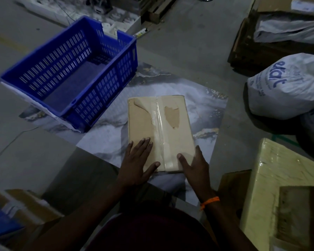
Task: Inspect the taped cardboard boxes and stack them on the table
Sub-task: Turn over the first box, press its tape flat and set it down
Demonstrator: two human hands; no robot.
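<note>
A taped cardboard box lies flat near the middle of a marble-patterned slab, clear tape running down its top and its paper skin torn in patches. The left grip is open, fingers straight and flat on the box's near left corner. The right grip is open too, thumb on top and fingers against the box's right side. A blue slotted crate sits on the slab's far left corner.
</note>
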